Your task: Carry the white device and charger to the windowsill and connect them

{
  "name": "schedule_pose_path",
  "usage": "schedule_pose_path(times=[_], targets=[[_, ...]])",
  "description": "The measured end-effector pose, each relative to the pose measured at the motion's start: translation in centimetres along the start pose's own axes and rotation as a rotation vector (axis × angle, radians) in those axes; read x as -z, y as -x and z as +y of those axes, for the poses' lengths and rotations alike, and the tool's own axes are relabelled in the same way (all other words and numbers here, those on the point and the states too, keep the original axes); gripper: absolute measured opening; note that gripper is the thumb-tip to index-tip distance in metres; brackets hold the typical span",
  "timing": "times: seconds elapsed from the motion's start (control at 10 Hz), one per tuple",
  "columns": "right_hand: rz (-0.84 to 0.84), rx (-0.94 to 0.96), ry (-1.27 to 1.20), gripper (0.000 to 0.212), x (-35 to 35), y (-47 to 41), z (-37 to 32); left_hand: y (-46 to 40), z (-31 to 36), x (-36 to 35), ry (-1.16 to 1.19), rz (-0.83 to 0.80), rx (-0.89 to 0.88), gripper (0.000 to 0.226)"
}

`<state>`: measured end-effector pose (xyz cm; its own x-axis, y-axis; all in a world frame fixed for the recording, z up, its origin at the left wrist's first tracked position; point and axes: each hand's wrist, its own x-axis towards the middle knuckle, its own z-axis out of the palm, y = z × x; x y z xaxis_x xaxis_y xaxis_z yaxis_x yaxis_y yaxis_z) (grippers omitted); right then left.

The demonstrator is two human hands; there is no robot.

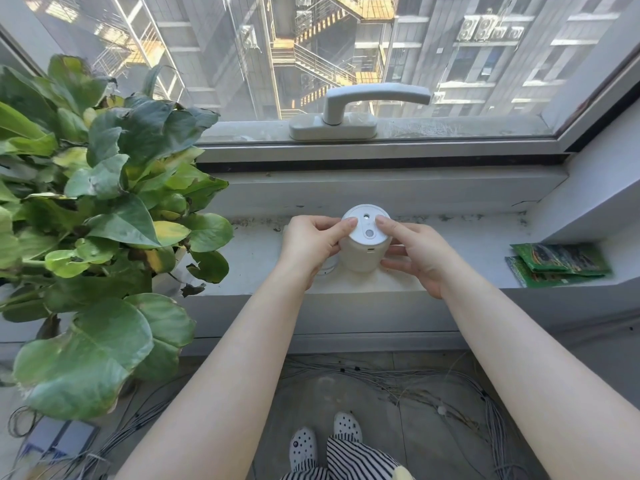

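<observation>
A white cylindrical device (pixel 363 252) stands upright on the grey windowsill (pixel 467 237), with a small port facing me on its side. My left hand (pixel 308 242) grips its left side, thumb resting on the round top. My right hand (pixel 417 252) holds its right side, thumb on the top as well. A small white round piece (pixel 329 268), possibly the charger, peeks out under my left hand beside the device's base; most of it is hidden.
A large leafy potted plant (pixel 97 209) crowds the left end of the sill. Green packets (pixel 557 263) lie at the right end. A window handle (pixel 360 105) sits above. Loose cables (pixel 433 382) cover the floor below.
</observation>
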<state>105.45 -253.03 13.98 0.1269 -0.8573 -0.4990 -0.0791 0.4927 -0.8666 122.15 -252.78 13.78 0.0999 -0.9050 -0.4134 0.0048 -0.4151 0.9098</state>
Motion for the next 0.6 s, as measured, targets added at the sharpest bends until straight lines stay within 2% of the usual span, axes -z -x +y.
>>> schedule_pose_path(times=[0.3,0.4,0.5,0.6], targets=[[0.003,-0.013,0.003,0.034,-0.1,-0.2,0.0,-0.2,-0.5,0.2,-0.07,0.024,-0.042,0.015],[0.001,-0.009,0.019,0.035,-0.1,-0.2,0.1,-0.2,-0.7,0.2,-0.069,0.018,-0.054,0.02],[0.036,-0.021,0.026,0.042,0.0,-0.3,0.1,-0.1,-0.5,0.4,-0.106,0.055,-0.101,0.047],[0.158,0.004,-0.036,0.054,0.6,-0.4,0.1,-0.4,-0.4,1.3,0.0,0.161,-0.192,0.054]])
